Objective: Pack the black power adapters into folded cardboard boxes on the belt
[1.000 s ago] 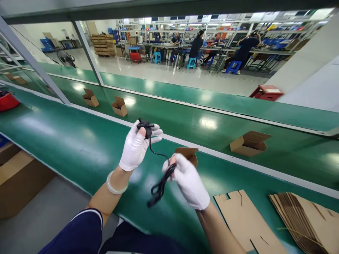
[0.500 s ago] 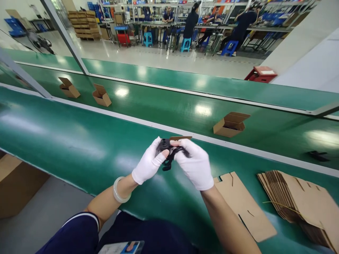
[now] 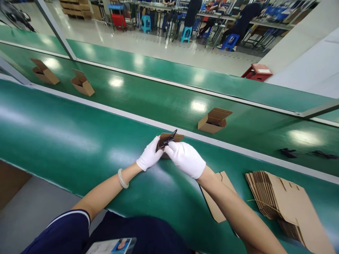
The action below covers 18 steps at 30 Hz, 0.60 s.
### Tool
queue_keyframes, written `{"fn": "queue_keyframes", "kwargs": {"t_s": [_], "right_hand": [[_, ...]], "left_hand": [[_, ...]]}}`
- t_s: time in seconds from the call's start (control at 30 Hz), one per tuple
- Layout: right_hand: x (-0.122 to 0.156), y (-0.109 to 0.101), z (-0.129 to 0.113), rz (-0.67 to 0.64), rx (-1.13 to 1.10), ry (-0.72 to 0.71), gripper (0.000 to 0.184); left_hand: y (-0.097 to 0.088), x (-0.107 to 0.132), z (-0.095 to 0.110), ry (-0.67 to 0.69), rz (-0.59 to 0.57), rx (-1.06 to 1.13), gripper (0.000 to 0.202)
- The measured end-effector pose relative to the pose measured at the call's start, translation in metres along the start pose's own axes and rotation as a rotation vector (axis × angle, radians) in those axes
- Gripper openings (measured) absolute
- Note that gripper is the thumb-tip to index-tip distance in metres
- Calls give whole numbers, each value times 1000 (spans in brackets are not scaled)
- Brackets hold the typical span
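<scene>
In the head view, my white-gloved left hand (image 3: 150,155) grips the left side of a small open cardboard box (image 3: 179,138) on the green work surface. My right hand (image 3: 186,159), gloved too, pinches a black corded item (image 3: 171,137) at the box's opening. A loop of its black cord sticks up above the fingers. My gloves hide most of the box front and the rest of the black item, so its exact kind cannot be made out. A flat cardboard blank (image 3: 215,204) lies partly under my right forearm.
A stack of flat cardboard blanks (image 3: 286,197) lies to the right. Beyond a pale rail (image 3: 127,115), the green belt carries open boxes (image 3: 212,121) and black corded items (image 3: 288,152). A metal post (image 3: 54,30) rises at left. People sit at benches behind.
The black item went from between both hands to the box opening, in my right hand. My left hand now holds the box. Boxes on the belt shifted left; more black items show at right.
</scene>
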State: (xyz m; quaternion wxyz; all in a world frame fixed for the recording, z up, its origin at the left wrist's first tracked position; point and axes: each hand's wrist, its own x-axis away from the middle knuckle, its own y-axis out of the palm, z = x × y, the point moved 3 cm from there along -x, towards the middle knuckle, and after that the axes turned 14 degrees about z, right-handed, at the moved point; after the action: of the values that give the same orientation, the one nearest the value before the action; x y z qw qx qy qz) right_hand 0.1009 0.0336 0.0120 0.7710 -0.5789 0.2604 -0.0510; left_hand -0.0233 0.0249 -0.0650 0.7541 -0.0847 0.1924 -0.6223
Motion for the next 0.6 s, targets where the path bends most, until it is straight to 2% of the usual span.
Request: {"fn": "queue_keyframes", "kwargs": {"t_s": [0.1, 0.2, 0.3, 0.4, 0.5, 0.6], "right_hand": [[-12, 4, -4, -247, -13, 6, 28], [-25, 13, -3, -481, -117, 105, 25], [-33, 24, 2, -630, -262, 172, 17], [-30, 22, 8, -661, -301, 179, 18], [-18, 6, 9, -577, -357, 213, 28], [-8, -8, 7, -516, -260, 291, 29]], "left_hand": [[-4, 1, -3, 37, 8, -32, 49], [-1, 4, -5, 71, -16, -45, 53], [2, 5, -6, 71, -77, -43, 57], [0, 4, -4, 78, -91, -35, 57], [-3, 3, -4, 68, -79, -16, 57], [-3, 4, -6, 39, -76, 4, 58]]}}
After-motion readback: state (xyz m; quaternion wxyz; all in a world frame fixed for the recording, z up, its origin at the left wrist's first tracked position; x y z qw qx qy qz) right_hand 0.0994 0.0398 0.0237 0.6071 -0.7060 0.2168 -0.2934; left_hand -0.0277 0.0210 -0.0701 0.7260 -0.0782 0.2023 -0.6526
